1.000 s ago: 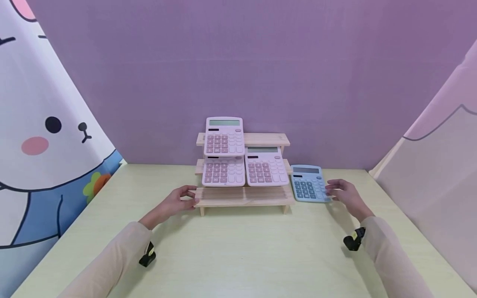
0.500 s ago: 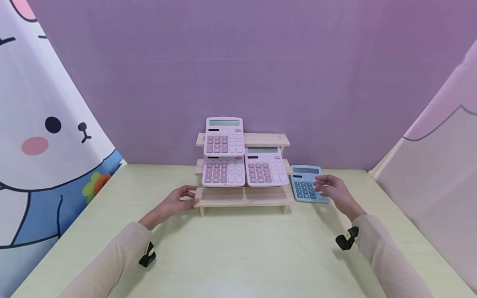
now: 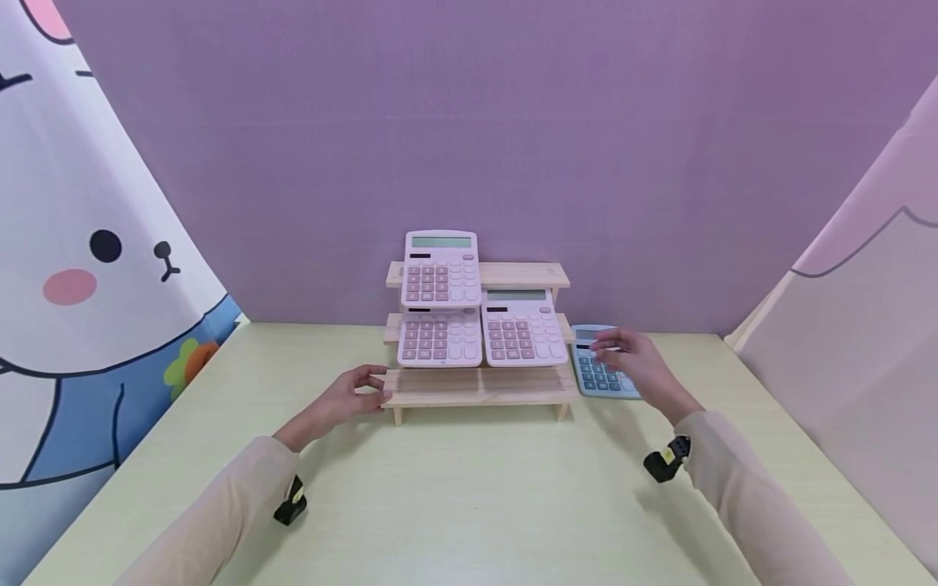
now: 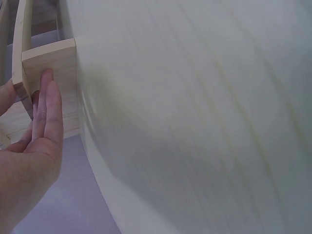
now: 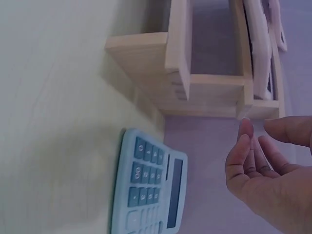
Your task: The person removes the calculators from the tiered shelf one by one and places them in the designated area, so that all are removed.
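A three-step wooden display rack [image 3: 479, 386] stands in the middle of the table. My left hand [image 3: 343, 400] grips the left end of its lowest board; in the left wrist view its thumb and fingers [image 4: 52, 109] lie on opposite faces of the board. Right of the rack, a blue calculator [image 3: 599, 376] lies face up on the table. Over it hovers my right hand [image 3: 636, 366], fingers loosely bent, nothing in them. In the right wrist view the blue calculator [image 5: 148, 181] shows apart from the hand, which is near the rack's upper right end.
One pink calculator [image 3: 440, 277] leans on the top step. Two more, a left one [image 3: 440, 346] and a right one [image 3: 522, 334], lean on the middle step. A purple backdrop [image 3: 476, 122] rises behind the table [image 3: 469, 505].
My right hand has moved left, from the blue calculator's right edge to over its middle and upper part. My left hand, the rack and the calculators have stayed put.
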The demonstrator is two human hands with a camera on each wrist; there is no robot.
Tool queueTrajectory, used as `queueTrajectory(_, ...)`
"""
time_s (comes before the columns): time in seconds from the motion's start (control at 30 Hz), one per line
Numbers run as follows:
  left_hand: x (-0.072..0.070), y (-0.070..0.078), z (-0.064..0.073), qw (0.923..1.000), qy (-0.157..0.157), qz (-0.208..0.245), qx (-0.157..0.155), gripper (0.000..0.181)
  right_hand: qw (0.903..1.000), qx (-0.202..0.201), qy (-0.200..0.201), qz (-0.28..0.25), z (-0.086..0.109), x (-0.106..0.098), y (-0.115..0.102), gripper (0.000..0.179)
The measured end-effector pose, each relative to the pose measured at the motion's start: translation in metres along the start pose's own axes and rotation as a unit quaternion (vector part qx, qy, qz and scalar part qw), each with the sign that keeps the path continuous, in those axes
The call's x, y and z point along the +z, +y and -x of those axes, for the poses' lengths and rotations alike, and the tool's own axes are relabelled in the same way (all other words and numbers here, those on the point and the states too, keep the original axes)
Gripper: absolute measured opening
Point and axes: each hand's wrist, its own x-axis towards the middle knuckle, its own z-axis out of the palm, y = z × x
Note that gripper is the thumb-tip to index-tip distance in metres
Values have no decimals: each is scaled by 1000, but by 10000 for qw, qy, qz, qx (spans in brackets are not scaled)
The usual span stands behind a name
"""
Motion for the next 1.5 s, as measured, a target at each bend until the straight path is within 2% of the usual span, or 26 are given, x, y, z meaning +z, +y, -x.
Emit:
queueTrajectory(0.3,0,-2,1,10000,9,-16,-18,58,9996,-150,-121,-210,-5,7,-18,38)
queueTrajectory(0.57,-2,0,7,9991,-161,-18,399,65,9991,-220,-163,-328,-12,19,-38,38)
queueTrajectory(0.8,0,-1,3,10000,14,-41,0,58,9982,-169,-236,-531,-17,33,-53,39)
queueTrajectory(1.2,0,3,6,9999,-56,-8,115,60,9940,-228,-524,-930,-22,60,-78,39)
queueTrajectory(1.33,1,3,6,10000,-12,-22,51,59,9941,-289,-533,-902,-25,69,-84,39)
queueTrajectory(1.5,2,4,6,10000,24,-11,-18,57,9911,-297,-516,-1187,-31,83,-90,39)
